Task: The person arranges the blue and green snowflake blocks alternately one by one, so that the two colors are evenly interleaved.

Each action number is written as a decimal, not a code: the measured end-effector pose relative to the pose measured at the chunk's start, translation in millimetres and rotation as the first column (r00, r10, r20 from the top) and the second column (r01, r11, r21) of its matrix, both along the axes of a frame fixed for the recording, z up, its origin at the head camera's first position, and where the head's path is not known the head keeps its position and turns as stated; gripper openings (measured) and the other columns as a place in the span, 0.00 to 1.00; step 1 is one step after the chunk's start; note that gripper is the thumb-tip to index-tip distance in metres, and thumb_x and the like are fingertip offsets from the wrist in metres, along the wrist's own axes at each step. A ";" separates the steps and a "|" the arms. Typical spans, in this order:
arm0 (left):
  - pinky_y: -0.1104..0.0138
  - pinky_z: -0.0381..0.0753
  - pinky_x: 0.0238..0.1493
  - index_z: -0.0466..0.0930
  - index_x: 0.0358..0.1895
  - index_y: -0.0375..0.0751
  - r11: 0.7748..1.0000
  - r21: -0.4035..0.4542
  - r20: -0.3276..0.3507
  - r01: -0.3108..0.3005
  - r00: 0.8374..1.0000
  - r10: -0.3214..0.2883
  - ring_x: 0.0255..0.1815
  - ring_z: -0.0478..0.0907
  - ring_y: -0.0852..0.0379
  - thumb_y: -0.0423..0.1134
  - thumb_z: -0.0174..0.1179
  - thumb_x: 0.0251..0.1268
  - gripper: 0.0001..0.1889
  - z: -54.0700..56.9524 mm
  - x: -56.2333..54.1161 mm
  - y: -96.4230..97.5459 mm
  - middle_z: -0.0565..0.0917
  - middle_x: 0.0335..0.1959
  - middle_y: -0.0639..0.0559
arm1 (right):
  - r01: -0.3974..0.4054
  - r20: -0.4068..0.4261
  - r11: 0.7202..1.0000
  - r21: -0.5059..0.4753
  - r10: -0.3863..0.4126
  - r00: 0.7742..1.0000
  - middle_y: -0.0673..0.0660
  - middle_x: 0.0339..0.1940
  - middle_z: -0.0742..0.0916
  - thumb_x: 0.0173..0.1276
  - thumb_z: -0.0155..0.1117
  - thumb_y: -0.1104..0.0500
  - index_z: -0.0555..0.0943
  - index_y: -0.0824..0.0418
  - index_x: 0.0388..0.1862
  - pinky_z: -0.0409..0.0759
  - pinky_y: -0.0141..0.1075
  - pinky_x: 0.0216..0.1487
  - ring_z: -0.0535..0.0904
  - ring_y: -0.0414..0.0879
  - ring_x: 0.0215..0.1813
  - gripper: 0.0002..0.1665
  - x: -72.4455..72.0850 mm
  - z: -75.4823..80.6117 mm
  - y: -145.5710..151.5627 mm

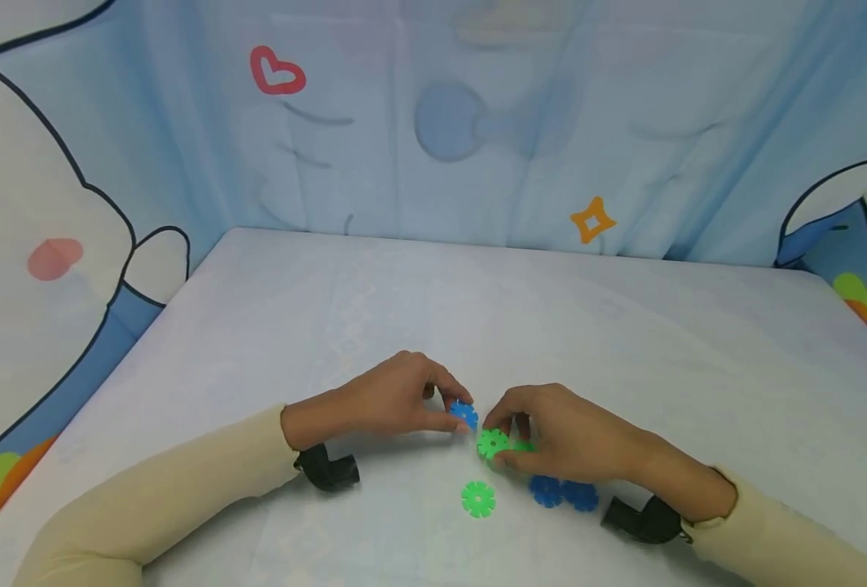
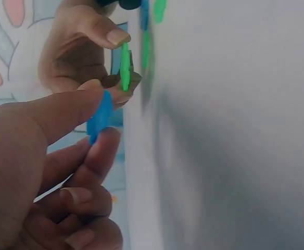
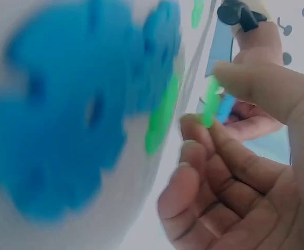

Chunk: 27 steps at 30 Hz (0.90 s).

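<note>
My left hand pinches a blue notched plastic disc between thumb and fingertips. Facing it closely, my right hand pinches a green notched disc by its edges. In the left wrist view the held blue disc and green disc both stand edge-on, raised off the cloth. Another green disc lies on the cloth, partly hidden by the right hand.
Below the hands one green disc lies flat on the white cloth-covered table. Two blue discs lie side by side under the right wrist, looming large in the right wrist view. A patterned curtain hangs behind the table.
</note>
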State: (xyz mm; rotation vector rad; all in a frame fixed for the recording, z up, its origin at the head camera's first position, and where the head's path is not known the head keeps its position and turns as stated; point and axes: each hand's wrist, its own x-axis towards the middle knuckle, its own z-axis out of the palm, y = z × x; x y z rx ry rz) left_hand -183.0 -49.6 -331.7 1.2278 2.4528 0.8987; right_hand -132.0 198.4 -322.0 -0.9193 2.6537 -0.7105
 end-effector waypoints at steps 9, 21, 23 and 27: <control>0.69 0.75 0.40 0.88 0.46 0.54 0.960 0.169 0.033 -0.223 0.975 0.220 0.34 0.75 0.59 0.51 0.69 0.60 0.13 6.6 -29.8 -14.0 0.87 0.34 0.65 | 0.082 -0.145 0.993 -0.084 -0.093 0.985 0.40 0.29 0.83 0.59 0.75 0.52 0.85 0.51 0.45 0.74 0.29 0.27 0.75 0.35 0.29 0.15 -40.5 14.2 8.1; 0.70 0.69 0.28 0.88 0.48 0.51 0.943 0.118 0.124 -0.313 0.946 0.298 0.24 0.68 0.59 0.51 0.68 0.61 0.15 -6.2 -63.3 -32.0 0.88 0.33 0.59 | 0.146 -0.105 0.984 -0.107 -0.157 0.982 0.47 0.33 0.86 0.61 0.73 0.49 0.87 0.53 0.47 0.74 0.34 0.33 0.76 0.43 0.32 0.16 -101.7 5.8 -13.5; 0.70 0.70 0.28 0.88 0.48 0.50 0.943 0.099 0.146 -0.318 0.942 0.303 0.23 0.69 0.60 0.51 0.68 0.61 0.15 -8.4 -66.3 -33.6 0.88 0.33 0.58 | 0.157 -0.079 0.982 -0.104 -0.165 0.983 0.48 0.33 0.86 0.62 0.73 0.49 0.87 0.53 0.47 0.75 0.35 0.36 0.77 0.43 0.34 0.16 -108.1 3.1 -15.7; 0.71 0.70 0.29 0.88 0.48 0.50 0.944 0.072 0.160 -0.321 0.938 0.307 0.23 0.70 0.61 0.50 0.68 0.62 0.15 -12.6 -70.1 -35.1 0.88 0.32 0.59 | 0.156 -0.029 0.982 -0.111 -0.160 0.987 0.49 0.33 0.86 0.62 0.72 0.49 0.88 0.54 0.46 0.77 0.37 0.39 0.79 0.44 0.36 0.16 -117.2 -1.6 -20.8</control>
